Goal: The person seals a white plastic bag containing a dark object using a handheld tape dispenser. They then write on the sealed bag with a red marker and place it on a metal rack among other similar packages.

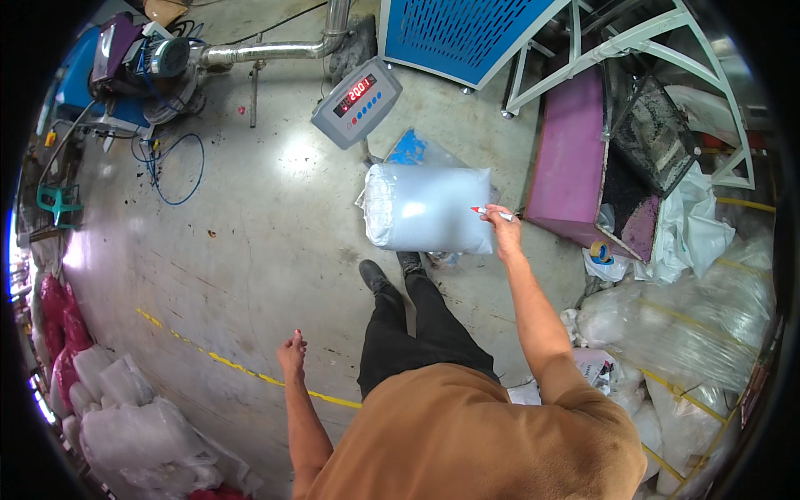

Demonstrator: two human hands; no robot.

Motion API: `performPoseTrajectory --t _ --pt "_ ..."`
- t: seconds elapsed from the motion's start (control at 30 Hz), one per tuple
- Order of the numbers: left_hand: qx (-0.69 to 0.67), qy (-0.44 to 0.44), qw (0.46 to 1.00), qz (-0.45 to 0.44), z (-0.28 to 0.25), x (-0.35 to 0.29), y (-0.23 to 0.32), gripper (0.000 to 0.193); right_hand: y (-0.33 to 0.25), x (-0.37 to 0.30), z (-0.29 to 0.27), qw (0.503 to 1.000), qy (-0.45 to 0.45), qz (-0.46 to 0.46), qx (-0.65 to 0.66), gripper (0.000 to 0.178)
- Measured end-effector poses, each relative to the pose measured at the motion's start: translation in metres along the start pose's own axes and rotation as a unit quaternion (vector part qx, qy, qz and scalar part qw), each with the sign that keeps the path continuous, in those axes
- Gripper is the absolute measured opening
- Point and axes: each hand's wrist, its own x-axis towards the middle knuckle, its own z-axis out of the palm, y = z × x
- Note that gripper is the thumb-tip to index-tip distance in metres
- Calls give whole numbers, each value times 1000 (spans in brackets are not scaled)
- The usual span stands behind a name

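Note:
A full, pale bluish-white plastic bag (442, 208) lies on a floor scale, its gathered end on the left. The scale's platform is mostly hidden under the bag and some blue-marked plastic sheeting (410, 148). My right hand (503, 223) is closed on a white marker pen (492, 213), its red tip pointing left over the bag's right part. Whether the tip touches the bag, I cannot tell. Low on my left side, my left hand (292, 355) pinches a small red cap (297, 333). Beyond the bag stands the scale's grey display (357, 102) with lit red digits.
A blue slotted cabinet (467, 37) stands ahead. On the right are a purple bin (567, 158), a tape roll (600, 252) and piled clear plastic bags (692, 317). Motorised machinery (167, 58) is at far left, wrapped bundles (142, 433) lower left. A yellow line (250, 371) crosses the floor.

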Motion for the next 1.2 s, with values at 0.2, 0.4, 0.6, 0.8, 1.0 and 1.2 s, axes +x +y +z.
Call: performPoseTrajectory --t 0.2,0.4,0.6,0.8,1.0,1.2 --pt "137 34 990 14 11 -14 -22 50 57 68 33 999 -52 -9 -3 17" --pt "232 57 967 -87 4 -57 -108 47 72 116 73 995 -45 52 -70 17" --pt "153 73 972 -161 26 -97 -131 40 94 171 96 994 -83 25 -68 20" --pt "169 73 969 -167 55 -98 -124 30 92 193 92 995 -77 41 -47 22" --pt "153 67 971 -170 68 -101 -116 23 107 200 83 993 -70 61 -80 22" --pt "196 77 960 -186 79 -105 -110 14 126 212 95 992 -80 69 -62 24"
